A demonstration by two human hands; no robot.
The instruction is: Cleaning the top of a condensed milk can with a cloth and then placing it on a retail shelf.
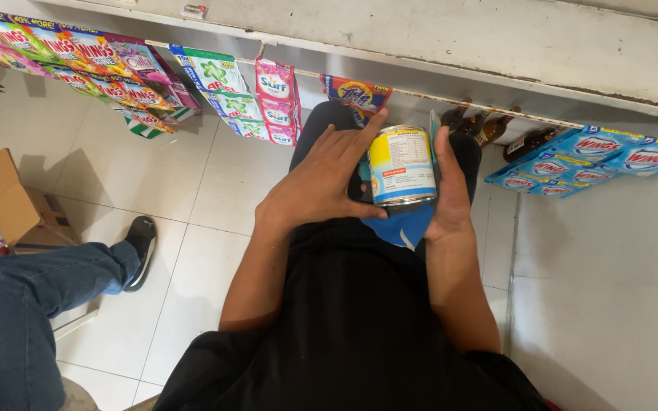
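We cradle a tin can (401, 166) between both hands: left hand (321, 183) spread at nine o'clock, right hand (448, 190) flat at three, blue cloth (401, 224) beneath. It looks rigid, weighty, slick-sided; gripping the curved wall seems safest.

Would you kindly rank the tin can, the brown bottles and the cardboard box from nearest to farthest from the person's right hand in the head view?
1. Tin can: held against the right hand.
2. Brown bottles: just above it, under the ledge.
3. Cardboard box: far across at the left edge.
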